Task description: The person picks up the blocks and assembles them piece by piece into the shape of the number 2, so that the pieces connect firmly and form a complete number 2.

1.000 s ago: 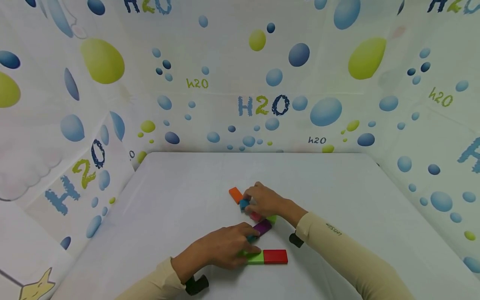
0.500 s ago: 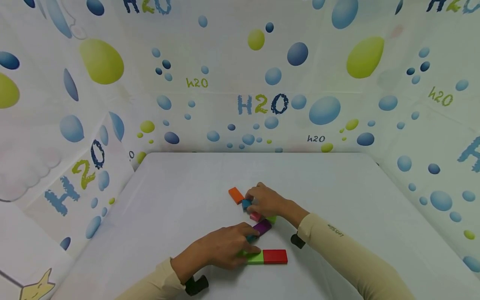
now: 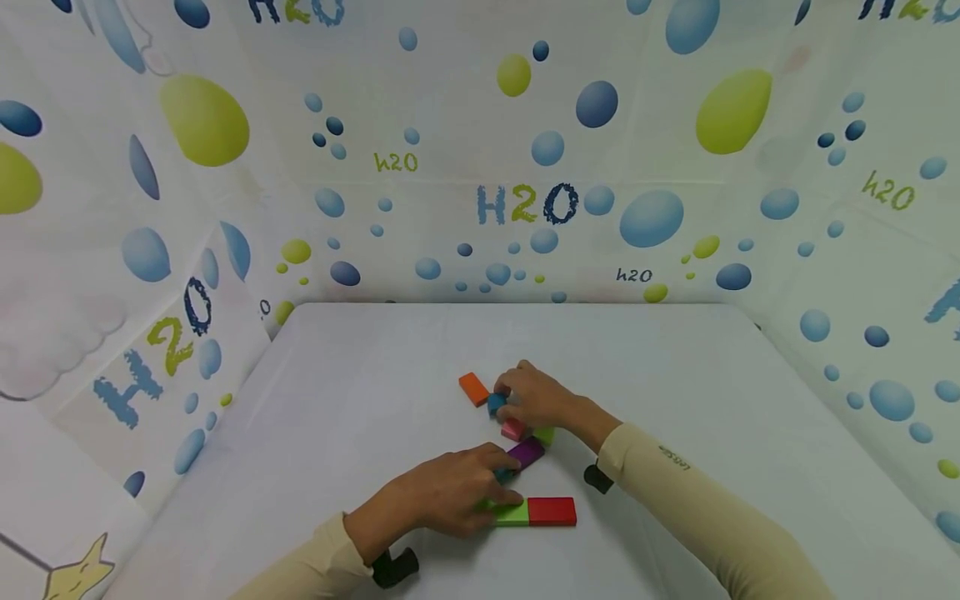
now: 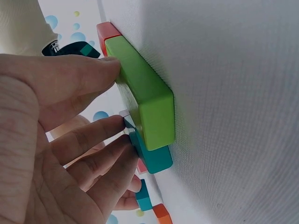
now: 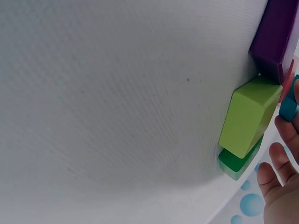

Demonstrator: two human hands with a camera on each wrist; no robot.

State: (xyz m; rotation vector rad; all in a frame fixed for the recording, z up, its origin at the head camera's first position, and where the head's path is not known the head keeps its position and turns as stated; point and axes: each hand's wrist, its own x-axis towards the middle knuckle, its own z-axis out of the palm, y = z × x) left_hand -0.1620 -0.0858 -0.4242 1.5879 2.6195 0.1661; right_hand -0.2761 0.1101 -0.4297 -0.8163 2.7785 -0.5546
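My left hand (image 3: 450,493) lies over the near blocks, thumb pressing the light green block (image 4: 156,116). Its other fingers reach out fairly straight and touch a teal block (image 4: 159,161) beside it. That green block meets a red block (image 3: 552,512) end to end. Farther off, my right hand (image 3: 542,400) pinches a small blue block (image 3: 495,405) between thumb and index finger. An orange block (image 3: 473,389) lies just left of it. Below the right hand sit a pinkish-red block (image 3: 513,429), a lime block (image 3: 544,437) and a purple block (image 3: 527,452).
The blocks form a crooked line on the white tabletop (image 3: 360,375). In the right wrist view a darker green block (image 5: 233,161) sits right by the lime one. Patterned sheets (image 3: 435,217) surround the table at the back and sides.
The right hand has shifted slightly to the right together with the blue block, leaving its place against the orange block a little. The left hand stays where it was.
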